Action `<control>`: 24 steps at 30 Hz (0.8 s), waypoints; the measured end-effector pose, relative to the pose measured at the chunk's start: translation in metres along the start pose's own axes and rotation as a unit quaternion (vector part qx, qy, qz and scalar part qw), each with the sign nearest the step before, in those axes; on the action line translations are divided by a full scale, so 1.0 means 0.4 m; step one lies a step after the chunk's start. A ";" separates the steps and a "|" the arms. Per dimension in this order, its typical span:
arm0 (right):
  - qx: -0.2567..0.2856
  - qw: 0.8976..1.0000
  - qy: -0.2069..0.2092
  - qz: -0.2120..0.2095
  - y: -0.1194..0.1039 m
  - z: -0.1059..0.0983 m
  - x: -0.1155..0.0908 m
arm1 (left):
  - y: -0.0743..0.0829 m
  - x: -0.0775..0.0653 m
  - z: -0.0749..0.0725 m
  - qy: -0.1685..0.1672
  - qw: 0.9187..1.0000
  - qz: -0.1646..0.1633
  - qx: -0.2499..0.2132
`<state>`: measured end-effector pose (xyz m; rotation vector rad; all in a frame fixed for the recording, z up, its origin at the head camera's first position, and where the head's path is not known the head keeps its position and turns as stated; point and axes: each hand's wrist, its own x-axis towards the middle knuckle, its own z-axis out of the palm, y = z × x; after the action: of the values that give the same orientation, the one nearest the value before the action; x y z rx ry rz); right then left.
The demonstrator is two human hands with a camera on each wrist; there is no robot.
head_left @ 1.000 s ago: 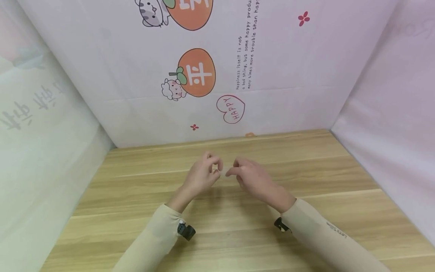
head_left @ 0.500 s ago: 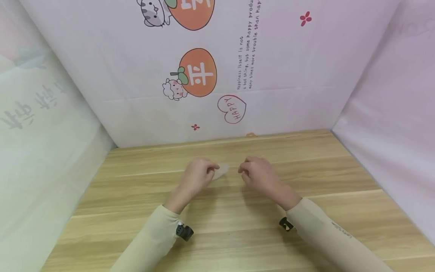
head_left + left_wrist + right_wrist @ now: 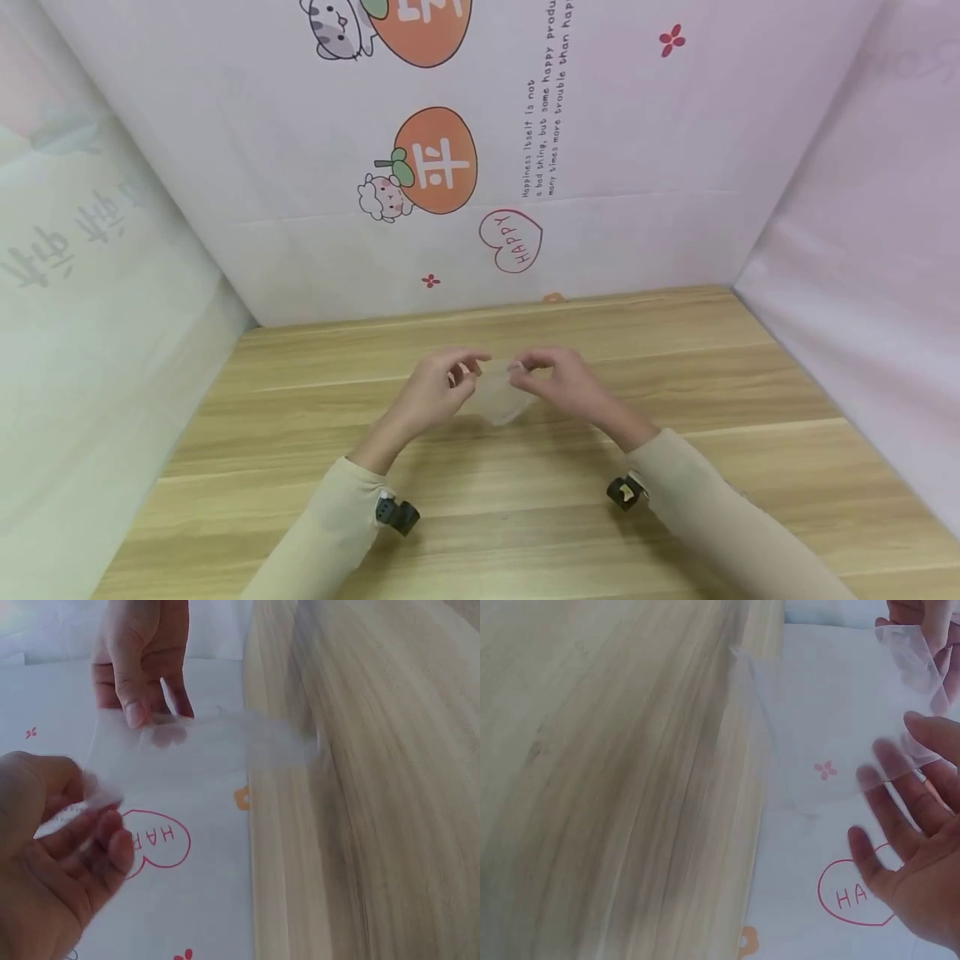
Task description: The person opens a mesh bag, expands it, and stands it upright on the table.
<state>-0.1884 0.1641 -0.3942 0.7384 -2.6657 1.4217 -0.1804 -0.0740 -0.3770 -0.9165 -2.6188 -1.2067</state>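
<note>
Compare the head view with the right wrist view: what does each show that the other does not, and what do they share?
Only the head view: the cream sleeves, dark wrist devices and orange fruit print.
Only the right wrist view: the right hand's palm side, and a printed flower seen through the translucent sheet.
Both: the sheet, both hands (left hand partly cropped in the wrist view), wooden tabletop and heart print.
</note>
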 end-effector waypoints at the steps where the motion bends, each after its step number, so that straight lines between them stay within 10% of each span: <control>1: 0.009 1.000 0.002 0.001 0.000 -0.001 -0.002 | 0.000 0.000 -0.004 -0.007 1.000 -0.016 0.005; 10: 0.025 1.000 0.016 -0.007 0.004 -0.010 -0.010 | 0.000 0.002 -0.019 -0.091 0.991 -0.099 0.020; 17: 0.022 0.992 0.107 0.060 -0.013 0.005 -0.017 | 0.002 0.002 0.005 0.007 0.984 -0.172 -0.049; 24: 0.060 0.992 0.013 0.112 -0.046 0.046 -0.021 | 0.009 0.012 0.032 0.044 0.982 -0.160 -0.089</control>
<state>-0.1697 0.1444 -0.3926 0.4321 -2.7355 1.6404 -0.1803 -0.0607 -0.3816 -0.4576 -2.6910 -1.5363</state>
